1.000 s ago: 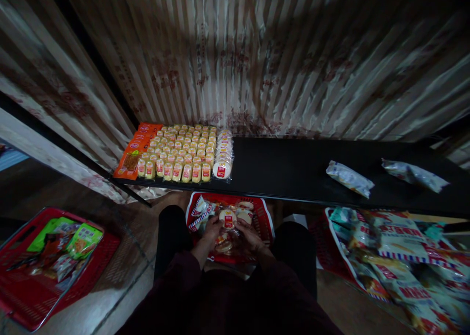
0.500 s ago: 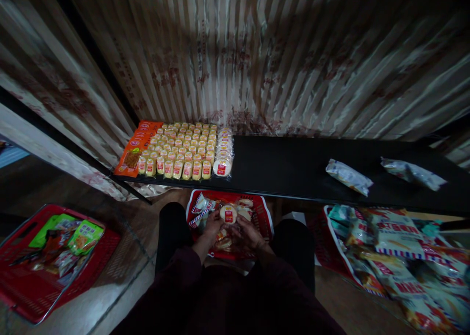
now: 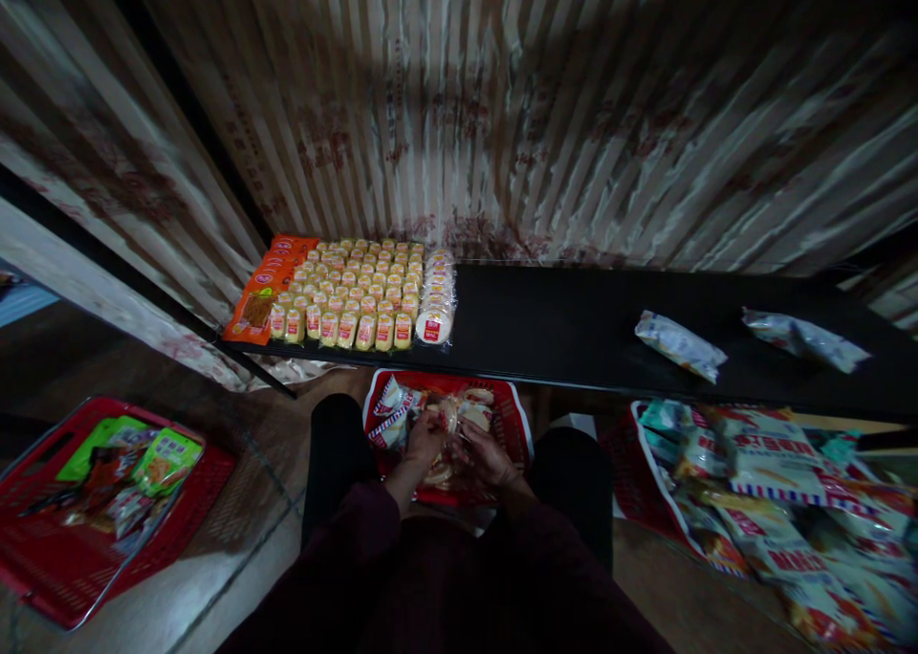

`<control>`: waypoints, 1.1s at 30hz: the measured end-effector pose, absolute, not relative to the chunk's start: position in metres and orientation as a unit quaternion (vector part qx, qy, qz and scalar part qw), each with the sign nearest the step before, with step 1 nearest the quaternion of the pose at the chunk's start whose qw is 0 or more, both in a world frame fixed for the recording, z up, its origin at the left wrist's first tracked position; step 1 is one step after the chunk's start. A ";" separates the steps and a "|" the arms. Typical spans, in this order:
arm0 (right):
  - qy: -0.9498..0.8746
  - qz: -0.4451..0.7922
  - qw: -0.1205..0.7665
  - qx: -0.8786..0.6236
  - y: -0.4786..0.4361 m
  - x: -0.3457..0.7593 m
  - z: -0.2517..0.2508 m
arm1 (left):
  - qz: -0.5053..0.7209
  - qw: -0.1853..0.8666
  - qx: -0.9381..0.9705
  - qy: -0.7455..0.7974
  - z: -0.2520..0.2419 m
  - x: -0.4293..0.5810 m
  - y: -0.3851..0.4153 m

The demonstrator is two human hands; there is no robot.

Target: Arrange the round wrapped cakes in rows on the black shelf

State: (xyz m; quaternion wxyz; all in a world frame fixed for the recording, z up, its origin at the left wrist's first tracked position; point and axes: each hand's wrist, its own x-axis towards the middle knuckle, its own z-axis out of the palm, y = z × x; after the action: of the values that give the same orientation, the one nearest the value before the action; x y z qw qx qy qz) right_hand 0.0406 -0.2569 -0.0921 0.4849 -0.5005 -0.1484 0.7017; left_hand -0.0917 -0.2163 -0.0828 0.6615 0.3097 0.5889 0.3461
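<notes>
Wrapped cake (image 3: 449,412) clamped in the left hand (image 3: 425,441), the right hand (image 3: 489,455) unclear; one round-cake column (image 3: 434,326) already lines the shelf (image 3: 545,319), packets (image 3: 393,423) left below.

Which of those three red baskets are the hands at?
The middle basket, between the knees: the left hand and right hand are both over it. The left basket and right basket have no hand near them.

A black shelf (image 3: 545,319) is carrying an orange packet (image 3: 259,300) at its left end; beside it, rows of small yellow cakes (image 3: 355,295) are sitting, then a row of round white packs (image 3: 434,325). Two pale packets (image 3: 680,346) are lying apart toward the right.
</notes>
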 end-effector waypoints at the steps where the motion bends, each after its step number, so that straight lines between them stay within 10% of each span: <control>1: -0.164 0.702 0.480 -0.500 -0.257 0.041 -0.093 | 0.342 0.674 0.295 0.584 -0.082 -0.092 -0.217; 33: -0.246 0.687 0.447 -0.518 -0.262 0.041 -0.101 | 0.309 0.792 0.086 0.520 -0.067 -0.106 -0.222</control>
State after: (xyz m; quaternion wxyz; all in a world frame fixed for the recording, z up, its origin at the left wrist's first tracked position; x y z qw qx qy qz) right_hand 0.0405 -0.2619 -0.1007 0.4469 -0.5179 -0.2462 0.6866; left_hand -0.1059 -0.2220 -0.0673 0.7915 0.0859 0.5201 0.3092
